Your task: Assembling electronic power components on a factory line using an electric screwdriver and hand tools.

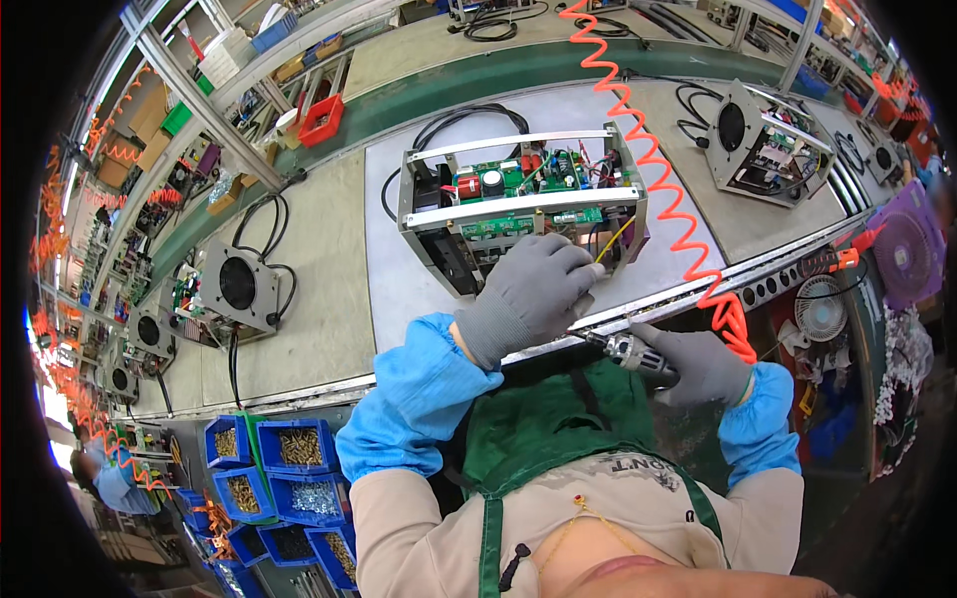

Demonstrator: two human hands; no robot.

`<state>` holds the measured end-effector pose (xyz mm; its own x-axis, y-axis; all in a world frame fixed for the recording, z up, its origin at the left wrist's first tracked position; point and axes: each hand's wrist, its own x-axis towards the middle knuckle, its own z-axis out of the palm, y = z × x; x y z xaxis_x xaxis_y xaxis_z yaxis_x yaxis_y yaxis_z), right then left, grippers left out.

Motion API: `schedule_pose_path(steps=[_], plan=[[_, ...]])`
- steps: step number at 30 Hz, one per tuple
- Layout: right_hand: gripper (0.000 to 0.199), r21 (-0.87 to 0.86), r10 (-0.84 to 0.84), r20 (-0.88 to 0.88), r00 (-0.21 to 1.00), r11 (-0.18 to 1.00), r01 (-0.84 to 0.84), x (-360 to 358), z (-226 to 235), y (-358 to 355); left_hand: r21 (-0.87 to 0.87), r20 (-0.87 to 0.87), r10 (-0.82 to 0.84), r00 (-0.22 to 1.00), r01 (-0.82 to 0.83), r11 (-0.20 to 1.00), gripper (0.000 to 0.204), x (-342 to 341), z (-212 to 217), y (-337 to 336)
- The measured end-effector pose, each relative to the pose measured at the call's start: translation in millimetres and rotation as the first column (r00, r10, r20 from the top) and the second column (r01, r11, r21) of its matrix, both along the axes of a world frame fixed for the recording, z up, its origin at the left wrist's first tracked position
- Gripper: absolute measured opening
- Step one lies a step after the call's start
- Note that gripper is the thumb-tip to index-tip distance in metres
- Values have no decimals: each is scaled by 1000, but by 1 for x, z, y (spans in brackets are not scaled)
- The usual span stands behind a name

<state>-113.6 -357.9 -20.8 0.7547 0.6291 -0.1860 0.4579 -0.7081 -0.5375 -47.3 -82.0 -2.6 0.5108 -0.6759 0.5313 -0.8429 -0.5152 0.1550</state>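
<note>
An open metal chassis [518,206] with green circuit boards [518,179] inside stands on the bench before me. My left hand [533,294], in a grey glove, is at its near right side. The fingers are curled together, and the lower end of a yellow wire [616,239] meets the fingertips. Below and to the right, my gloved right hand [698,367] grips a silver air screwdriver [634,352] at the bench edge. Its thin tip points left, beneath my left hand, apart from the chassis.
A coiled orange air hose [663,179] hangs down right of the chassis. Similar units with fans stand left [234,289] and right [758,140], trailing black cables. Blue bins [299,446] of small metal parts sit lower left. A purple fan [905,249] stands far right.
</note>
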Motion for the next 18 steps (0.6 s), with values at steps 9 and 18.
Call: schedule_pose_path(steps=[9, 18], plan=[[73, -442, 37, -66, 997, 895, -62, 95, -5, -79, -31, -132, 100, 986, -105, 994, 20, 10, 14, 26], [51, -667, 223, 196, 955, 744, -37, 240, -65, -108, -124, -87, 183, 979, -193, 973, 30, 102, 54, 10]])
